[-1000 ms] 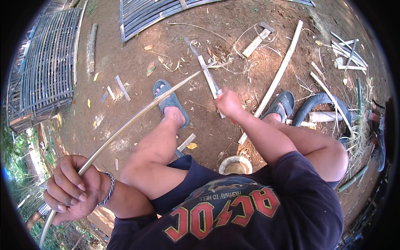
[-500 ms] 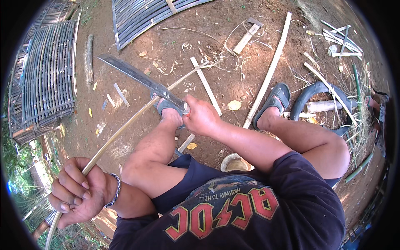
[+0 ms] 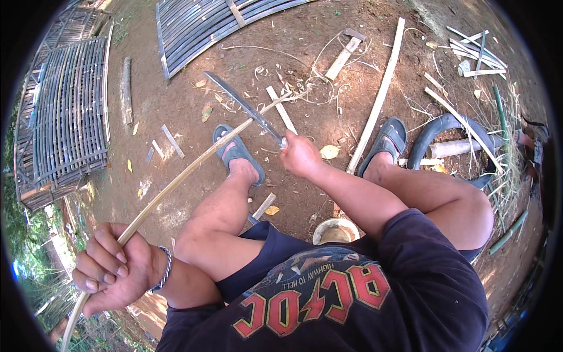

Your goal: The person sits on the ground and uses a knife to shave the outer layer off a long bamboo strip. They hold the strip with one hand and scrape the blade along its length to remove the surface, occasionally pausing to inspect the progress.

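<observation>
My left hand, a braided bracelet at its wrist, is closed around a long, pale bamboo strip. The strip runs from the lower left, through my fingers, up toward the middle of the view. My right hand grips the handle of a machete, which is mostly hidden in the fist. Its long dark blade points to the far left and crosses the strip near the strip's far end, seeming to touch it. Below the crossing is my left sandal.
A hammer-like tool and curly shavings lie on the dirt ahead. A long pale slat lies near my right sandal. Further right are a black rubber tube and a slat pile. Slatted bamboo panels stand left. A bowl sits between my legs.
My right hand has moved right, sliding the machete toward the strip's far end. The blade now appears narrower and slants more steeply. My left hand has barely shifted and keeps its hold.
</observation>
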A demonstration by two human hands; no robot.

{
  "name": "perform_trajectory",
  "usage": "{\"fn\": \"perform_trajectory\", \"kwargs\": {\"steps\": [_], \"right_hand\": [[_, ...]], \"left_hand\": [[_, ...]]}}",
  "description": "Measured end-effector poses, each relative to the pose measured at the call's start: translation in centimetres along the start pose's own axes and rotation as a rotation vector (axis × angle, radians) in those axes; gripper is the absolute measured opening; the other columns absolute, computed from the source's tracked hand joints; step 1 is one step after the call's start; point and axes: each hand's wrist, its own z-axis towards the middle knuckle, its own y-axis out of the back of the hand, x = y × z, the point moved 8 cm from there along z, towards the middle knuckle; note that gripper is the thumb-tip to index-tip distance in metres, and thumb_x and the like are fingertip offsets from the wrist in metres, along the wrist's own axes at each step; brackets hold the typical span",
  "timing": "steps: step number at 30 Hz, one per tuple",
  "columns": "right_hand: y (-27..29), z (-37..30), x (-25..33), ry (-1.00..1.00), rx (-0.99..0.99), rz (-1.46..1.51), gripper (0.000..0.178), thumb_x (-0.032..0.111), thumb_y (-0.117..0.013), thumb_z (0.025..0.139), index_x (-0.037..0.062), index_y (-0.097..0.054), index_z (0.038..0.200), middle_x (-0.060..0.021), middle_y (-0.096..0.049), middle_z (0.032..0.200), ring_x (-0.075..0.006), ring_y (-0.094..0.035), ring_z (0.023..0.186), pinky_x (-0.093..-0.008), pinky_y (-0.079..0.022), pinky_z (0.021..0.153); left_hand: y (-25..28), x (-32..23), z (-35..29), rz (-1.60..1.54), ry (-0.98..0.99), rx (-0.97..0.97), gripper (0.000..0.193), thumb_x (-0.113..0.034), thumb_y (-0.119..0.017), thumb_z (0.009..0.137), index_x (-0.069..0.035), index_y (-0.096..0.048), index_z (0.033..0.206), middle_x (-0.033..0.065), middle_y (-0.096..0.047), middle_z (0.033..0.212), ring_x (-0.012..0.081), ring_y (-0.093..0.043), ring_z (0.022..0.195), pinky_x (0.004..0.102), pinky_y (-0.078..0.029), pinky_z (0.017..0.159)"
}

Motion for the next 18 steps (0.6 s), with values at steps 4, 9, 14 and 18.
{"fn": "perform_trajectory", "kwargs": {"steps": [4,9,14,18], "right_hand": [[0.1,-1.4,3.3,0.066,0.023,0.022,0.037,0.014,-0.061,0.081,-0.0007,-0.051,0.113,-0.0254,-0.066,0.088,-0.0435,-0.065,0.089,-0.05,-0.052,0.082],[-0.8,0.1,1.8,0.076,0.029,-0.047,0.035,0.016,-0.06,0.082,0.0011,-0.051,0.113,-0.0242,-0.066,0.09,-0.0412,-0.066,0.087,-0.0495,-0.052,0.082],[0.0,1.7,-3.4,-0.028,-0.082,-0.059,0.026,0.014,-0.06,0.083,0.0019,-0.053,0.105,-0.0227,-0.067,0.089,-0.0405,-0.066,0.09,-0.0491,-0.052,0.082],[-0.9,1.2,0.8,0.13,0.011,-0.04,0.033,0.013,-0.058,0.082,0.0018,-0.051,0.112,-0.0237,-0.065,0.086,-0.0416,-0.065,0.086,-0.0506,-0.052,0.081]], "left_hand": [[0.6,-0.4,-0.1,0.036,0.0,-0.029,0.046,-0.057,-0.068,0.083,-0.013,-0.056,0.071,-0.0062,-0.045,0.054,0.005,-0.04,0.042,0.0207,-0.03,0.046],[0.8,-0.3,0.5,0.071,0.0,-0.064,0.046,-0.056,-0.07,0.081,-0.013,-0.056,0.069,-0.0068,-0.044,0.053,0.0048,-0.04,0.042,0.0205,-0.03,0.046],[1.2,0.0,0.6,0.043,-0.001,-0.064,0.05,-0.06,-0.066,0.083,-0.013,-0.056,0.069,-0.0065,-0.045,0.052,0.0054,-0.04,0.041,0.0206,-0.032,0.047],[1.5,-0.5,0.9,0.071,0.0,-0.052,0.052,-0.062,-0.061,0.085,-0.011,-0.057,0.071,-0.0055,-0.047,0.052,0.0062,-0.042,0.042,0.021,-0.033,0.048]]}}
